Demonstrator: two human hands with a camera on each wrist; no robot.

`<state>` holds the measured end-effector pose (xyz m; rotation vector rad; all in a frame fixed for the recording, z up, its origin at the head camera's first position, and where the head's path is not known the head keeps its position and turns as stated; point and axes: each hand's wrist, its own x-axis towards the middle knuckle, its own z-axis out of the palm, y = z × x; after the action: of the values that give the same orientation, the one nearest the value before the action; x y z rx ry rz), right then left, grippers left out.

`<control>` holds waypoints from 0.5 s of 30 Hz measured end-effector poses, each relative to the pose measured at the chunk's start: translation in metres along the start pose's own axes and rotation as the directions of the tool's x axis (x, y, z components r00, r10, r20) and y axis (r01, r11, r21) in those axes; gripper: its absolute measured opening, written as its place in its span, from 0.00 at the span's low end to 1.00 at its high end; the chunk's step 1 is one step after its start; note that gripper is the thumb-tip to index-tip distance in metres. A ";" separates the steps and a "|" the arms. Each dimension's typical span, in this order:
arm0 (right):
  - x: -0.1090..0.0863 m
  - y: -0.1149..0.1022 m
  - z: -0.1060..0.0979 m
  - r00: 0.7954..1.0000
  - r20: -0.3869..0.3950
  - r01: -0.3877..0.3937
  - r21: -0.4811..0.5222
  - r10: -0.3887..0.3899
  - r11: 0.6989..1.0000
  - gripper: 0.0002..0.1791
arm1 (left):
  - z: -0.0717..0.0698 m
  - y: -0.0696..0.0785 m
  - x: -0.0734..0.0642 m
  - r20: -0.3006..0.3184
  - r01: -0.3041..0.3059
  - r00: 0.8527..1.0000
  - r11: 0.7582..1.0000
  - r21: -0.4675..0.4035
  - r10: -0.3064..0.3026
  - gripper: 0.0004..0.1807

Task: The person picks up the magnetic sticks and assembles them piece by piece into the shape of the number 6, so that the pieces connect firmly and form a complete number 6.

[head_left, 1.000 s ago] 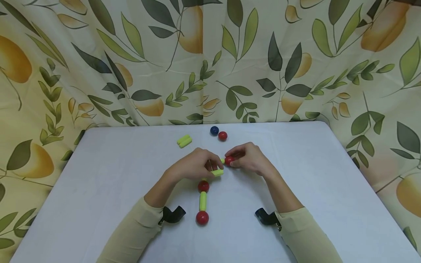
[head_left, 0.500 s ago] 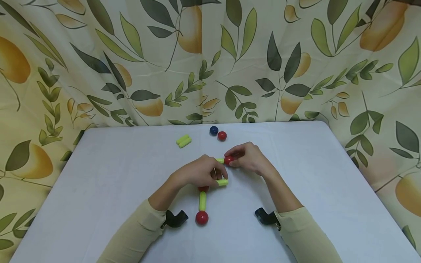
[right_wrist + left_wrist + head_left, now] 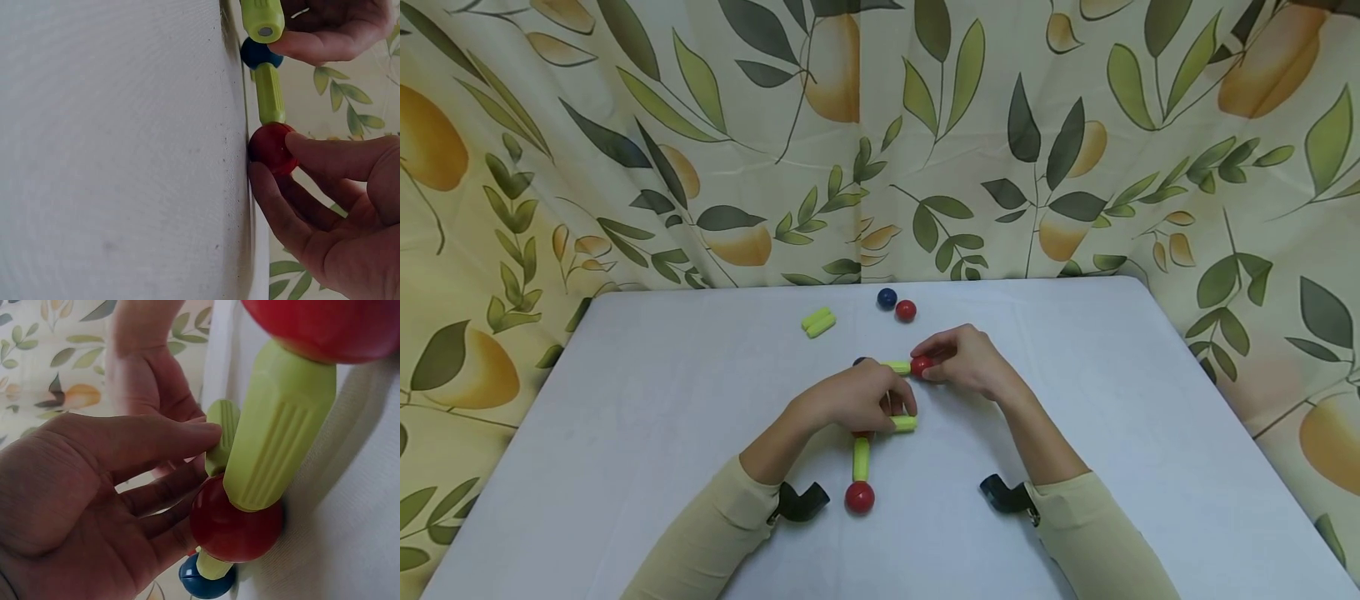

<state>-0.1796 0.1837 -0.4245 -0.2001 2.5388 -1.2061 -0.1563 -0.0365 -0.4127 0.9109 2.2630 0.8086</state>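
My left hand (image 3: pixel 867 395) pinches a light green ribbed stick (image 3: pixel 906 424) with thumb and fingers, its inner end at a red ball (image 3: pixel 237 522). A silver disc shows in the stick's free end in the right wrist view. From that ball a second green stick (image 3: pixel 861 460) runs toward me to another red ball (image 3: pixel 860 497). On the far side, a short stick leads to a blue ball (image 3: pixel 201 582), mostly hidden by my hand in the head view. A far stick (image 3: pixel 896 367) joins the blue ball to a red ball (image 3: pixel 272 150), which my right hand (image 3: pixel 967 360) pinches.
Two loose green sticks (image 3: pixel 818 322) lie side by side at the back of the white table (image 3: pixel 625 433). Right of them sit a dark blue ball (image 3: pixel 887 298) and a red ball (image 3: pixel 906 311). A fruit-and-leaf patterned curtain (image 3: pixel 745 150) hangs behind the table.
My left hand has moved toward me with its green stick, to the middle red ball. The far stick and part of the blue ball have come into sight. My right hand stays put.
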 end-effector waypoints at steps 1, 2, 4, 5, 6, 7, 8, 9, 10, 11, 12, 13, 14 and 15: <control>0.000 0.000 0.000 1.000 0.001 0.004 0.000 -0.004 1.000 0.16 | 0.000 0.000 0.000 0.000 0.001 1.000 1.000 0.012 -0.001 0.10; 0.000 0.000 0.000 1.000 0.001 0.005 0.001 -0.005 1.000 0.16 | 0.000 0.000 0.000 0.000 0.001 1.000 1.000 0.024 -0.001 0.11; 0.000 0.001 0.000 1.000 0.000 0.006 0.002 -0.006 1.000 0.16 | 0.000 0.000 0.000 0.002 0.002 1.000 0.999 0.038 -0.002 0.11; 0.000 0.001 0.001 1.000 -0.002 0.006 0.002 -0.006 1.000 0.16 | 0.000 0.000 0.000 0.004 0.002 1.000 0.999 0.041 -0.002 0.11; 0.000 0.001 0.001 1.000 0.000 0.009 0.001 -0.009 1.000 0.16 | 0.000 0.001 -0.001 0.005 0.002 1.000 0.999 0.044 -0.002 0.11; 0.000 0.001 0.001 1.000 0.000 0.011 0.000 -0.011 1.000 0.16 | 0.000 0.001 -0.001 0.007 0.001 1.000 0.999 0.040 -0.002 0.11; 0.000 0.001 0.000 1.000 0.000 0.010 0.000 -0.010 1.000 0.16 | 0.000 0.001 -0.001 0.008 0.002 1.000 0.999 0.037 -0.002 0.11; 0.000 0.001 0.000 1.000 0.000 0.008 0.000 -0.008 1.000 0.16 | 0.000 0.001 -0.001 0.009 0.000 1.000 0.999 0.032 -0.001 0.11; 0.000 0.002 0.000 1.000 0.002 0.009 -0.002 -0.009 1.000 0.16 | 0.000 0.001 -0.001 0.010 -0.002 1.000 0.999 0.032 0.001 0.11; 0.000 0.002 0.000 1.000 0.002 0.010 -0.002 -0.010 1.000 0.16 | 0.000 0.001 -0.001 0.011 -0.003 1.000 0.999 0.034 0.003 0.12; 0.000 0.002 0.000 1.000 0.004 0.012 -0.003 -0.012 1.000 0.16 | 0.000 0.001 -0.001 0.011 -0.007 1.000 0.999 0.039 0.006 0.12; 0.000 0.002 0.000 1.000 0.004 0.013 -0.005 -0.013 1.000 0.16 | 0.000 0.000 -0.001 0.013 -0.011 1.000 0.999 0.042 0.010 0.12; 0.000 0.002 -0.001 1.000 0.004 0.013 -0.006 -0.013 1.000 0.16 | 0.000 0.000 -0.001 0.013 -0.016 1.000 0.999 0.050 0.016 0.12; 0.000 0.002 -0.001 1.000 0.003 0.013 -0.007 -0.013 1.000 0.16 | 0.000 0.000 0.000 0.014 -0.023 1.000 0.998 0.057 0.022 0.12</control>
<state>-0.1802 0.1854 -0.4255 -0.2205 2.5429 -1.2015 -0.1558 -0.0367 -0.4130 0.9670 2.2782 0.7489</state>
